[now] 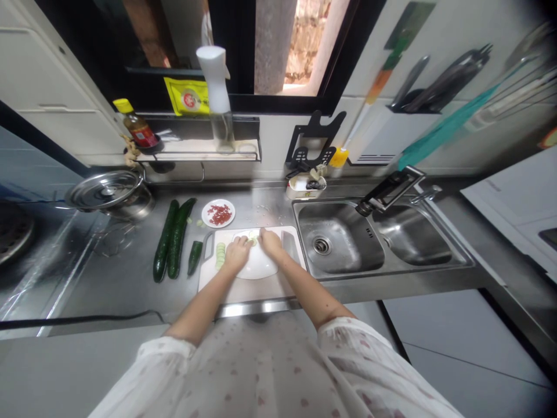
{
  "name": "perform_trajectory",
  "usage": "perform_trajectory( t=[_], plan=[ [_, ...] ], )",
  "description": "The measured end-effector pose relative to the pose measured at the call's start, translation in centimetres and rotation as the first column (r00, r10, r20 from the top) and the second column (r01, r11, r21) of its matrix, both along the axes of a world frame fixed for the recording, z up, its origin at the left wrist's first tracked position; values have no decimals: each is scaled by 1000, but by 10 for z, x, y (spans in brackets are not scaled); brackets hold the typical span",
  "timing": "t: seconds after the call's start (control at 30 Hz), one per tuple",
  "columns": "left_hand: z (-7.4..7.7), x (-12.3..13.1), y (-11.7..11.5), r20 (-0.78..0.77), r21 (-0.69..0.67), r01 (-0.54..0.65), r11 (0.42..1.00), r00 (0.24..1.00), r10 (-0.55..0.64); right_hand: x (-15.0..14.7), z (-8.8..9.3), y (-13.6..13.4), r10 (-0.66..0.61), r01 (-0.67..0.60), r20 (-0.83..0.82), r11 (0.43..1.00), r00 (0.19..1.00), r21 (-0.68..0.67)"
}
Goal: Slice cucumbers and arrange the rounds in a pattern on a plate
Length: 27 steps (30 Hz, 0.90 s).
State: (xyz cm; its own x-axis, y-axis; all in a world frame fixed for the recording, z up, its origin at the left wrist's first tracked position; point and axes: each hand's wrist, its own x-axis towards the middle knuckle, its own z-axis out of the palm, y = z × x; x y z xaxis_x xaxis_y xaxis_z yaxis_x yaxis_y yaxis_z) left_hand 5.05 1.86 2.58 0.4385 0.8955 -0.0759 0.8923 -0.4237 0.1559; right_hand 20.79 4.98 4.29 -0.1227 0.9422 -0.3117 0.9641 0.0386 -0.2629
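A white plate (256, 267) rests on a pale cutting board (230, 293) in front of me. Pale green cucumber slices (253, 234) show at the plate's far side, between my two hands. My left hand (238, 253) reaches over the plate's left part, fingers bent and pinched at the slices. From the right, my right hand (270, 242) meets it, thumb and fingers closed at the same slices; its fingertips are partly hidden. A row of overlapping cucumber slices (220, 255) lies on the board left of the plate. What looks like a knife blade (289, 245) lies at the board's right.
Two whole cucumbers (176, 241) and a cut cucumber piece (195, 258) lie left of the board. Behind it stands a small plate of chopped red bits (219, 213). A lidded steel pot (111, 194) is far left; a double sink (339, 270) is right.
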Motion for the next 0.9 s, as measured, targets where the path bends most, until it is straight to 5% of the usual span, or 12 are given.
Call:
perform_trajectory(
  t=[0.9],
  plan=[
    [-2, -3, -1, -9, -4, 7, 1000, 1000, -7, 1, -1, -1, -8, 8, -18, 1000, 1000, -5]
  ],
)
